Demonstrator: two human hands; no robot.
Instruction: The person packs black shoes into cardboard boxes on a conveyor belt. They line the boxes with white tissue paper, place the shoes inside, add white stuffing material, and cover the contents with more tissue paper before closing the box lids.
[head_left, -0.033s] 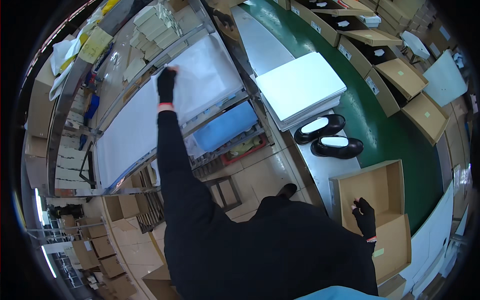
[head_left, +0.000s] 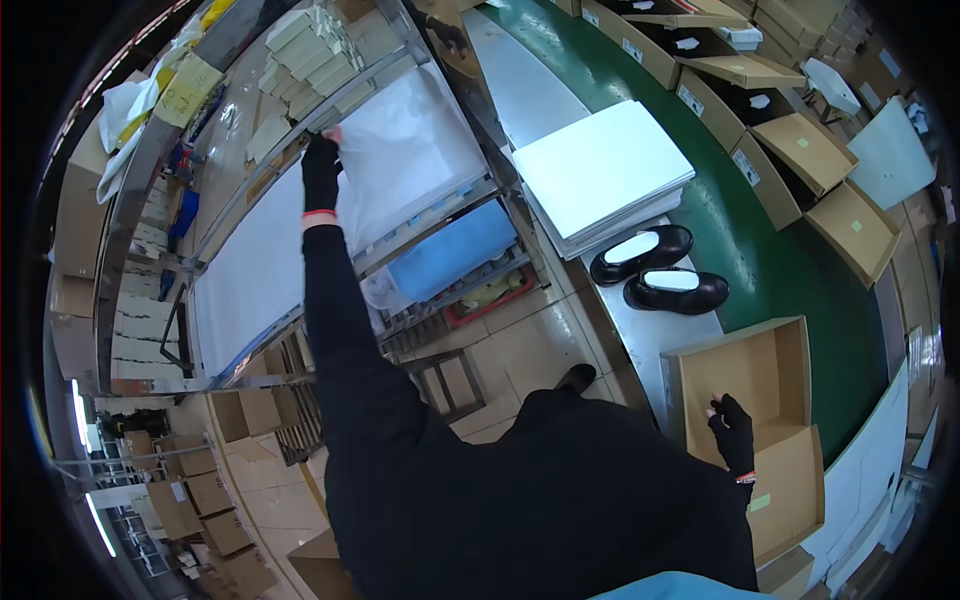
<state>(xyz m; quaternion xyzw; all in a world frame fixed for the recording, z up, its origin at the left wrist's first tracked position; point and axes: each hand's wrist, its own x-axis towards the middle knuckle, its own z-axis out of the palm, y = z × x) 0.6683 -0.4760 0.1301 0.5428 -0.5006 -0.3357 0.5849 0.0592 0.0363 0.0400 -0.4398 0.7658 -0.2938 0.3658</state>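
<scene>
My left hand (head_left: 322,172), in a black fingerless glove, reaches far out over a rack at the left. Its fingertips are closed on the edge of a thin white paper sheet (head_left: 410,150), lying on a stack. My right hand (head_left: 732,435), gloved the same way, hovers over an open cardboard box (head_left: 788,362) with its fingers loosely bent and slightly apart. Nothing shows in it. The box's lid (head_left: 797,500) lies beside it, nearer me. Beyond the box stands a pair of black shoes (head_left: 678,291) with white insides, next to a stack of white sheets (head_left: 603,170).
A green conveyor belt (head_left: 770,275) curves along the right, with several open shoe boxes (head_left: 755,175) beyond it. Under the paper rack is a shelf with a blue bundle (head_left: 452,252). A metal rack frame (head_left: 125,270) stands at left. A low stool (head_left: 445,385) is on the floor.
My left hand has moved a little left, and the edge of the white paper sheet has shifted with it. My right hand stays over the box.
</scene>
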